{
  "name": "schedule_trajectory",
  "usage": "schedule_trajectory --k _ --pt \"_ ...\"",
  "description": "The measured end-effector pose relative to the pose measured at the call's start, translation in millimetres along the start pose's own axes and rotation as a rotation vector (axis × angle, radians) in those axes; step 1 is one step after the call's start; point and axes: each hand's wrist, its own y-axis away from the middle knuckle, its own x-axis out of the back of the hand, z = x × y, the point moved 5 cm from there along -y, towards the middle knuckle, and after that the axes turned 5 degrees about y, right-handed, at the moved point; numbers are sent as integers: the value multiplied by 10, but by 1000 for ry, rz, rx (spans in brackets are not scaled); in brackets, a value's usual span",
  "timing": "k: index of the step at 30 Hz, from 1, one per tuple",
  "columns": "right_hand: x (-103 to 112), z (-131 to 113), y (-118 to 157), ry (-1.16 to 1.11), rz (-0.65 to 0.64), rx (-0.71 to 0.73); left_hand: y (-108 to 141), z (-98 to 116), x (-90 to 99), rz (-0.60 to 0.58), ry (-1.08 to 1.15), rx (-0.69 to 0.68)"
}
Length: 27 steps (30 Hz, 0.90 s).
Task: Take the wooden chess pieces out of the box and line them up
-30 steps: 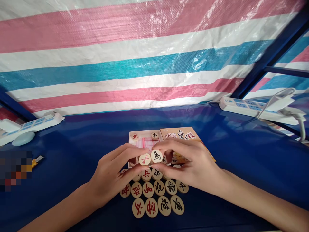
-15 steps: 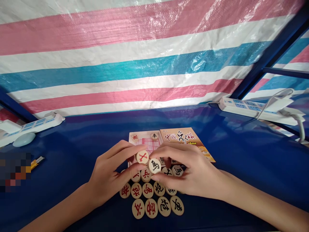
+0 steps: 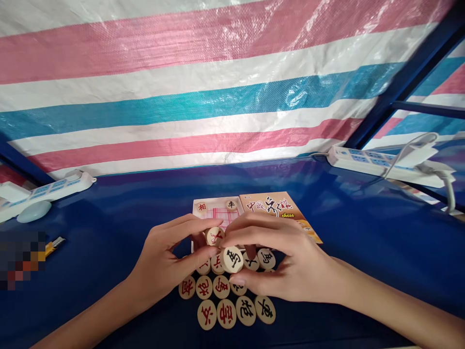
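Observation:
Between the thumb and fingers of my left hand (image 3: 178, 252) is a round wooden Chinese chess piece with a red character (image 3: 215, 236). My right hand (image 3: 272, 247) pinches another piece, marked with a black character (image 3: 233, 260), just to the right and a little lower. Both are held above rows of chess pieces on the blue table. Red-marked pieces (image 3: 204, 287) lie on the left of these rows and black-marked pieces (image 3: 246, 310) on the right. My fingers hide part of the upper rows.
Behind my hands lies an open white box (image 3: 216, 199) with pieces at its far corners, beside its printed lid (image 3: 271, 206). Power strips stand at the left (image 3: 51, 191) and right (image 3: 385, 167). A pale blue mouse (image 3: 34, 212) and a yellow cutter (image 3: 54, 246) are at the left.
My right hand has brought the black-marked piece slightly lower, toward me, over the rows. The left hand with its red-marked piece has hardly moved.

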Motion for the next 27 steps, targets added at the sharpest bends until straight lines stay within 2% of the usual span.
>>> schedule_trajectory --k 4,9,14,21,27 --pt "7 27 11 -50 -24 -56 -1 16 15 16 19 -8" --pt "-9 44 26 -240 -71 -156 9 44 5 12 73 -53" --pt "8 54 8 -352 -50 -212 3 31 -1 11 70 -27" --pt "-17 88 54 -351 -93 -263 10 28 -10 -28 26 -29" --pt "-11 108 56 -315 -100 -277 21 101 -39 -8 -93 -86"
